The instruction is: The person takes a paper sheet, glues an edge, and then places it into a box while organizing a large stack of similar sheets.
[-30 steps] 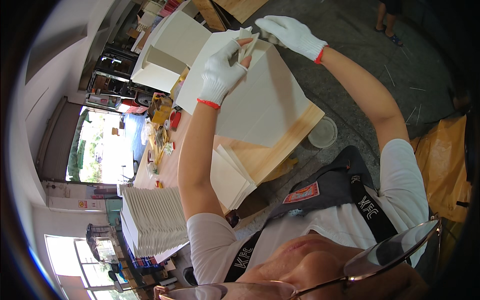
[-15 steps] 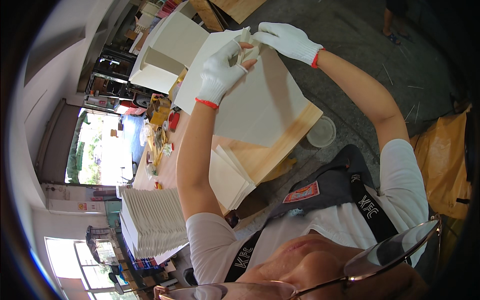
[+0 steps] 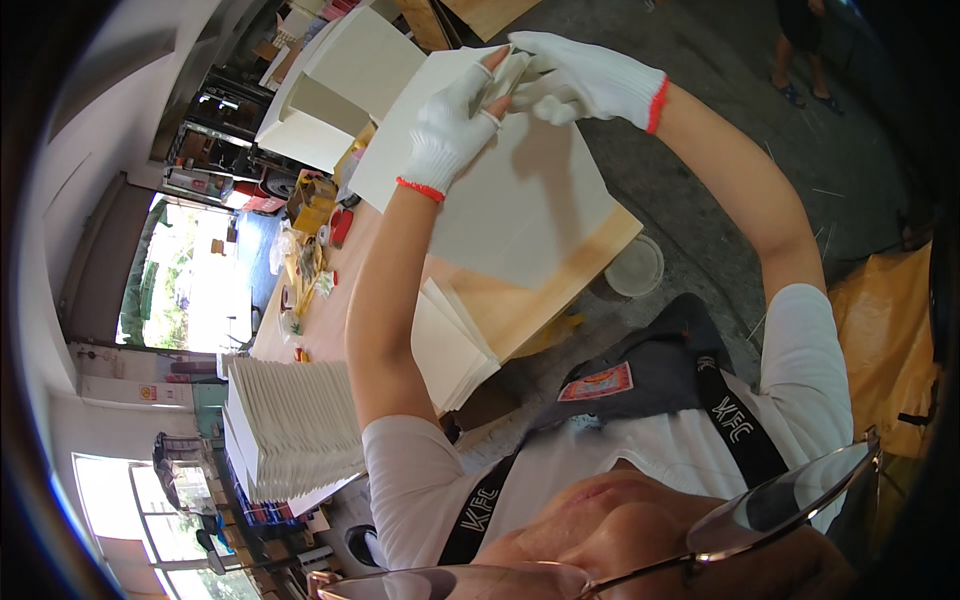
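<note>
A large white cardboard sheet (image 3: 510, 220) lies on the wooden table, with a folded flap (image 3: 514, 76) standing at its far edge. My left hand (image 3: 455, 125), in a white knit glove with a red cuff and bare fingertips, grips that flap from the left. From the right, my gloved right hand (image 3: 595, 85) has its fingers curled in at the same flap; its fingertips are partly hidden. Both arms reach far forward, and their shadow falls across the sheet.
Stacked white boards (image 3: 290, 425) stand at the left, and loose sheets (image 3: 450, 340) lie at the table's near edge (image 3: 560, 300). Folded white boxes (image 3: 355, 75) are at the far left. A round tub (image 3: 635, 266) sits right of the table; a person's legs (image 3: 800, 60) show far right.
My right hand has come slightly nearer and its fingers have curled in further at the flap. My left hand stays on the flap. The view has shifted a little.
</note>
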A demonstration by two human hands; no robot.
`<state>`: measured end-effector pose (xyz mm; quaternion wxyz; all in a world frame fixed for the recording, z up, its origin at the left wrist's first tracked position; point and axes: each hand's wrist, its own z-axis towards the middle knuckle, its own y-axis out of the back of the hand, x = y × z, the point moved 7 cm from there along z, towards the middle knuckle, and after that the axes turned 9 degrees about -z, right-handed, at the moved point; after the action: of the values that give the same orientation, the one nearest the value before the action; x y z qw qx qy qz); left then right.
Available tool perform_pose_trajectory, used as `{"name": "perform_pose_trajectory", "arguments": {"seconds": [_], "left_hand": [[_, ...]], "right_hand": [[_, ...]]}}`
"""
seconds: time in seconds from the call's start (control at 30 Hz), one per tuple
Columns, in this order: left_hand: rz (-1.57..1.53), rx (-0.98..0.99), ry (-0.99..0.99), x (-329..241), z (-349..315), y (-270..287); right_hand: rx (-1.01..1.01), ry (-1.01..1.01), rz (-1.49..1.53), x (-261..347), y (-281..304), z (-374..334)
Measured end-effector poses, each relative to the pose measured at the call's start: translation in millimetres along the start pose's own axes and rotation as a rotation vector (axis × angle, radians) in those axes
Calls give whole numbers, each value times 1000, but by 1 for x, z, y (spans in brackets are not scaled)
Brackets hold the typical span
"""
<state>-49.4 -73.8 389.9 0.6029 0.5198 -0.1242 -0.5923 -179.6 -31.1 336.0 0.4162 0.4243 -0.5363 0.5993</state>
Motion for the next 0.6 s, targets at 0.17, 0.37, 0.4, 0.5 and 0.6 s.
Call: {"name": "perform_pose_trajectory", "arguments": {"seconds": [0.17,0.37,0.4,0.5,0.6], "left_hand": [[221,-139,-112,-21,-13,1],[-827,-77,285,-33,-151,-64],[-1233,-209,446,-17,-169,-70],[-2564,-365,472,4,-208,-84],[-2055,-667,482,-10,-225,-46]], "right_hand": [[5,1,-113,-9,-14,16],[27,3,14,-16,-8,-3],[55,0,4,-12,-6,-17],[-51,-36,-147,-11,16,-56],[-83,-92,-350,-9,23,-80]]}}
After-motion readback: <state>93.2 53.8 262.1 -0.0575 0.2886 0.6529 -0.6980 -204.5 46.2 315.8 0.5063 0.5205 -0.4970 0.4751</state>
